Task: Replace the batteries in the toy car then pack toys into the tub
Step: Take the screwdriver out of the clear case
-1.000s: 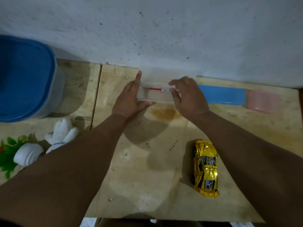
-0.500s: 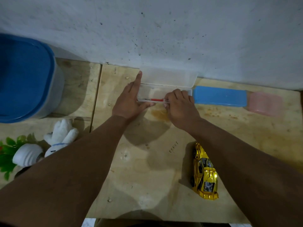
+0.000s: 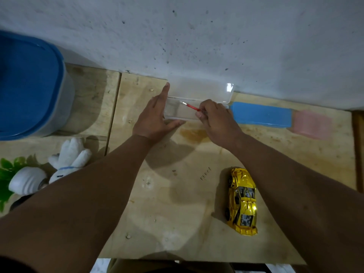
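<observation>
We note a pale plywood tabletop (image 3: 177,213), a blue-lidded grey plastic tub (image 3: 29,85) at far left, and a glossy gold toy car (image 3: 242,201) near the right forearm. Our left hand (image 3: 155,117) lies flat and open against a clear plastic case (image 3: 177,111); our right hand (image 3: 216,121) pinches a slim red-handled screwdriver (image 3: 192,106) over it
</observation>
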